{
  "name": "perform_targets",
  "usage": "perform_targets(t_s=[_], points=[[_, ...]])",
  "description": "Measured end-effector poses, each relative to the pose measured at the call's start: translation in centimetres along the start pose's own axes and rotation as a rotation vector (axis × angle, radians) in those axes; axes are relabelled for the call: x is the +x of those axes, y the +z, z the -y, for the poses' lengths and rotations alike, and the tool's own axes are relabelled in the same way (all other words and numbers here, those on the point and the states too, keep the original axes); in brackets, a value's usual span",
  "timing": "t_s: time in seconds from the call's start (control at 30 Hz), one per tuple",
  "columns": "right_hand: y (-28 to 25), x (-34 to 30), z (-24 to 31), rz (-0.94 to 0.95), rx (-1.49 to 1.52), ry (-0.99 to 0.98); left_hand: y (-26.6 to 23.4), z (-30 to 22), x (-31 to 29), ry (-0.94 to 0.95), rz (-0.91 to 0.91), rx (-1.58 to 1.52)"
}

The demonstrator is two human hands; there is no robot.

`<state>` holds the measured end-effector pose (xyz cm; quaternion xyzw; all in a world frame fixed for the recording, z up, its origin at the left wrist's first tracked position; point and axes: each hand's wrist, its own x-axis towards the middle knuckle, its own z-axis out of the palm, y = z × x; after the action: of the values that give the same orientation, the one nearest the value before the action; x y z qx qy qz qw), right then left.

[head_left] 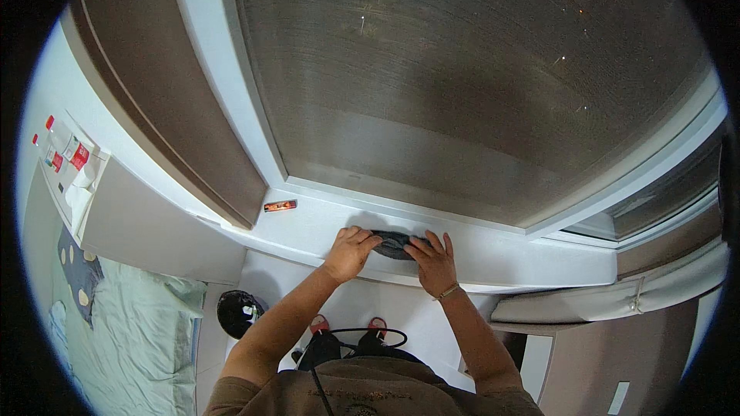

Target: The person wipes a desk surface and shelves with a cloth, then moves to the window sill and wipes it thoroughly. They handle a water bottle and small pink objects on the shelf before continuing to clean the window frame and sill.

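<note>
A: Left to right, what've we got? Bed (146, 323) w/ pale green sheet far left, then a black round bin (239, 313) on the floor; can't tell what's in it.

B: Then our left hand (351, 253), grip clenched on the left end of the dark cloth (395, 244). Cloth's bunched on the white window sill (493, 250), under the big window (462, 85).

A: Right hand (434, 262)?

B: Fingers pressed flat on the cloth's right end, not curled round it. We'd judge it soft, light, limp; best pinched at both ends.
</note>
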<state>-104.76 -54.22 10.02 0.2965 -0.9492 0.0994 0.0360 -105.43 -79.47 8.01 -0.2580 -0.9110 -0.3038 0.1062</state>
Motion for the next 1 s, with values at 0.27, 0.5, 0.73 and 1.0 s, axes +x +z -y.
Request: perform_targets(t_s=[0.27,0.5,0.73,1.0], points=[[4.5,1.3,5.5,-0.042,0.163,0.207,0.9,0.1,-3.5,-0.108,-0.048,0.091],[3.3,-6.6,0.4,-0.106,0.113,0.189,5.0,-5.7,-2.2,-0.064,0.224,0.087],[0.2,-14.6,-8.5,-0.116,0.044,0.261,12.4,-11.7,2.8,0.114,0.262,0.038],[-2.3,-18.0,-10.5,-0.209,0.258,0.287,11.5,-12.4,3.2,-0.002,0.093,-0.282]])
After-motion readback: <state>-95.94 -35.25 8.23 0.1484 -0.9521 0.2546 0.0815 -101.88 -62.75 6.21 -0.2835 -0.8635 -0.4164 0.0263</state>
